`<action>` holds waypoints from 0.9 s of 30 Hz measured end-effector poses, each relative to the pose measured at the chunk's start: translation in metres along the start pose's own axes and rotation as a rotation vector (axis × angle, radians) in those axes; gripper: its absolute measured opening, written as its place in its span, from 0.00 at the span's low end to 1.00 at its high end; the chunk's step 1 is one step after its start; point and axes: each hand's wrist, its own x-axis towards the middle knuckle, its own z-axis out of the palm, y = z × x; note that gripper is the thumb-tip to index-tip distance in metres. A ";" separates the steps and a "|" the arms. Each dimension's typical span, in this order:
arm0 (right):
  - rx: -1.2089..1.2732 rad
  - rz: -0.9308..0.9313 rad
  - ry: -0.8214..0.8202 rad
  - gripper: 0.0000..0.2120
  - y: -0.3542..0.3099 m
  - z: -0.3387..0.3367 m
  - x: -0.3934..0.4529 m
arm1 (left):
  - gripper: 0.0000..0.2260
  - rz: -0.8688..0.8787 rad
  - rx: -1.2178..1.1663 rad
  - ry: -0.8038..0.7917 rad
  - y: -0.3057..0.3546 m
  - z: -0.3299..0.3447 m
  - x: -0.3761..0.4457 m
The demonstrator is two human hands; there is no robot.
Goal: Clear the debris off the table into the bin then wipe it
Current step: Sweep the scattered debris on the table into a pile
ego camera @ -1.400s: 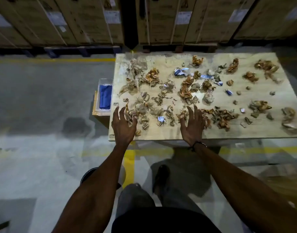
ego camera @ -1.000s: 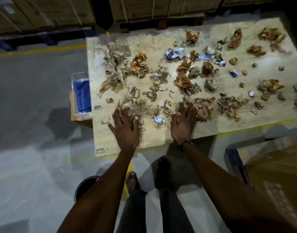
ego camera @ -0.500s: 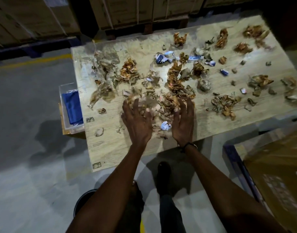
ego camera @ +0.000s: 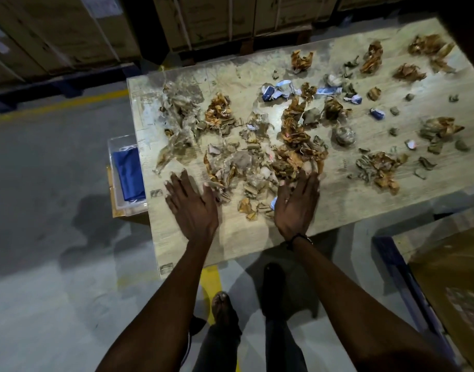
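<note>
**Both hands flank a heap of scraps at the near edge**

Nearest, at six o'clock, the person's legs and feet stand on the floor just short of the tabletop [ego camera: 230, 237]. Above them the left hand [ego camera: 192, 205] lies palm down on the wood with its fingers [ego camera: 176, 181] spread, gripping nothing. At about four o'clock from it, the right hand [ego camera: 297, 205] stands more on edge, fingers close together and straight, also gripping nothing. Between the two sits a loose heap of debris [ego camera: 257, 170], torn brown paper and crumpled clear wrap. The hands seem placed as two walls, probably to rake the heap together for lifting.

At nine o'clock, just beside the tabletop's left edge, a clear tray holds a blue cloth [ego camera: 128, 170], likely kept for the wiping. Farther off, toward one and two o'clock, more scraps lie scattered. No bin can be picked out with certainty. At twelve o'clock stand stacked cartons [ego camera: 217, 20]; their labels are too blurred to read.
</note>
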 end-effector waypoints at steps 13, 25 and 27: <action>0.190 -0.106 0.019 0.27 -0.034 0.005 0.010 | 0.27 0.217 -0.275 -0.029 0.093 0.025 -0.001; 0.003 -0.048 -0.010 0.38 -0.035 0.005 0.024 | 0.26 0.178 -0.211 0.165 0.012 -0.027 0.113; -0.053 -0.053 -0.018 0.37 -0.036 0.010 0.026 | 0.28 0.192 -0.206 0.009 0.013 -0.017 0.134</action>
